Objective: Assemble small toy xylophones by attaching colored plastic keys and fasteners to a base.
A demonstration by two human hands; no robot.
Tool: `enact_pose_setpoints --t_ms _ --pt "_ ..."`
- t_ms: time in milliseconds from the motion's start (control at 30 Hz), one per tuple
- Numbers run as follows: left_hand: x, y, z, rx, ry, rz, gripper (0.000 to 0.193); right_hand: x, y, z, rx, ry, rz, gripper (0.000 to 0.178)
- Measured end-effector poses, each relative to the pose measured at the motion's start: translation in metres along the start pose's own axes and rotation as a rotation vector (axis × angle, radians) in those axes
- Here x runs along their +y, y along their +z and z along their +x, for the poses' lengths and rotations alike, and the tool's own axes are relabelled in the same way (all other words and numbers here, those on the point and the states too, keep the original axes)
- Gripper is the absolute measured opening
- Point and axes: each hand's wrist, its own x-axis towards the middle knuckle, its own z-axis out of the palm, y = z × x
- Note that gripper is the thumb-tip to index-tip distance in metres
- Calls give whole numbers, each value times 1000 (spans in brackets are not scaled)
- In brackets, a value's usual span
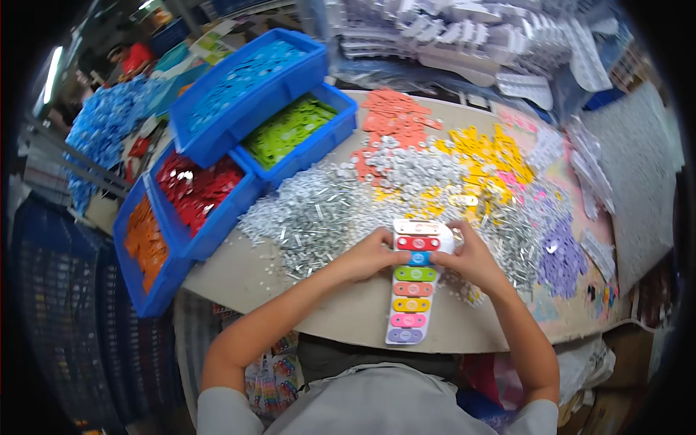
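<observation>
A white toy xylophone base lies on the table in front of me, carrying coloured bars from red at the far end down to purple at the near end. My left hand grips its left side beside the red and blue bars. My right hand holds the right side at the same height, fingers curled over the far end. A heap of small silver metal pins lies just beyond my left hand.
Blue bins hold blue bars, green bars, red bars and orange bars at the left. Loose salmon, yellow and purple bars cover the table. White plastic bases are stacked at the back.
</observation>
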Motion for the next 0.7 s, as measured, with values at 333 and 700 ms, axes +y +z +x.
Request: enact_pose_setpoints --t_ms 333,700 --pt "26 -16 6 -301 -5 -128 77 -21 -1 7 -231 211 117 62" --pt "4 -6 3 -208 178 -201 62 -7 6 6 -120 69 -21 60"
